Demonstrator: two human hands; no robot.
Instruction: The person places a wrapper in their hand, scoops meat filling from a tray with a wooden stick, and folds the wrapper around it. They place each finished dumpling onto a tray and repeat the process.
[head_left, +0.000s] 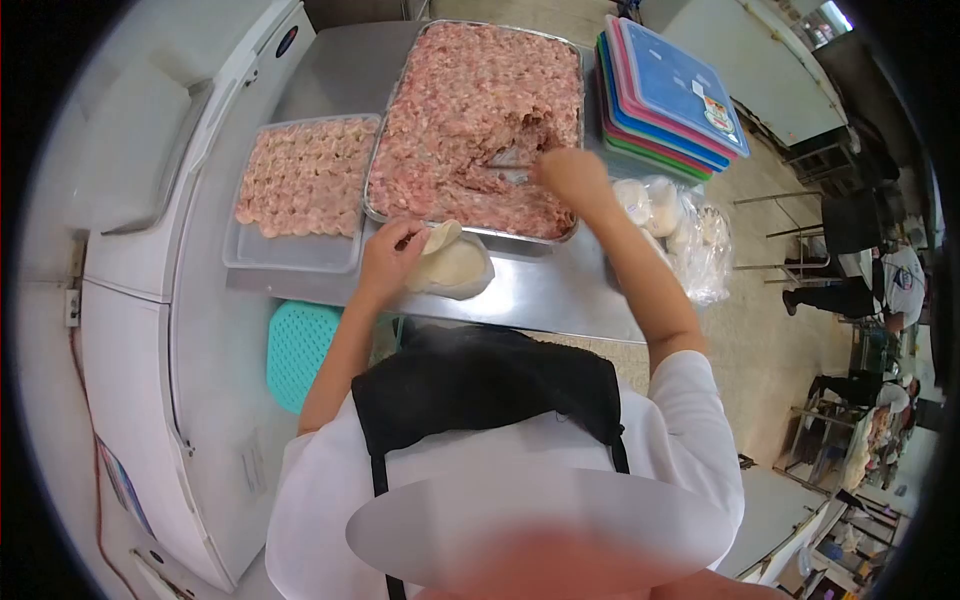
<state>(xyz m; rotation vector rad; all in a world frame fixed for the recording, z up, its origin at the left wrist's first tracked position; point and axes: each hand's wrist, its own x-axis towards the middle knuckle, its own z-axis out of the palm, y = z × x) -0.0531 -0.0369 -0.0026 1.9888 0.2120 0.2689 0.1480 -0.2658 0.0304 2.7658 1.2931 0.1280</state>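
Minced meat (460, 100) lies in one large metal tray (530, 238); beside it, one smaller tray (290, 256) of pale pieces (305, 170), too crowded to count; right hand (575, 182) at the meat, fingers hidden, grip impossible to tell; left hand (388, 264) pinching one wrapper (442, 236) above one stack (460, 273)

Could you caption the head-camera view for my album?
Left hand pinching a pale, dough-like wrapper; right hand over a big metal tray of minced meat.
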